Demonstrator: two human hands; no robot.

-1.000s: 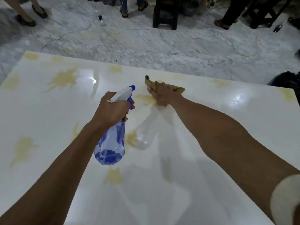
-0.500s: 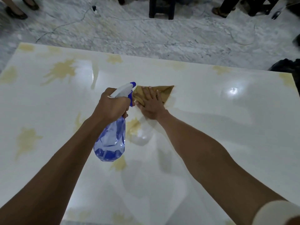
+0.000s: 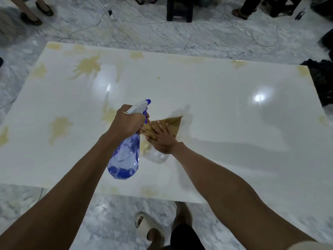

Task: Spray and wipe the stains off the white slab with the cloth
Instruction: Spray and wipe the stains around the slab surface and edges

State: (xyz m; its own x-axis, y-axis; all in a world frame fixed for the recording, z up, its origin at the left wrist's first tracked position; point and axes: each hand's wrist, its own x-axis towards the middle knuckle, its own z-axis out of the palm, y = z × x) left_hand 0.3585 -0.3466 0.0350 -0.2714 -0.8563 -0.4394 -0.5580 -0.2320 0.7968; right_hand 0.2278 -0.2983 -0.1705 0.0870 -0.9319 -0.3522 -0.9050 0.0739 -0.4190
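On white slab [image 3: 225, 141], flat-fingered right hand [image 3: 162, 139] atop cloth [image 3: 173, 124], left hand [image 3: 128, 121] clutching spray bottle [image 3: 126, 157] alongside.

Floor [image 3: 198, 38]: grey and white marble, all around the slab.
Counter [image 3: 234, 138]: a big, shiny white slab lying flat on the floor, with two bright light spots on it.
Stains [image 3: 88, 66]: yellow-brown splashes on the counter, mostly on the left side and along the edges.
Cloth [image 3: 173, 123]: brown, lying flat on the counter near the middle, with one pointed corner sticking out.
Wire [image 3: 84, 29]: a thin wire on the floor past the far edge.
Dark bag [image 3: 322, 80]: on the floor, just beside the counter's right end.
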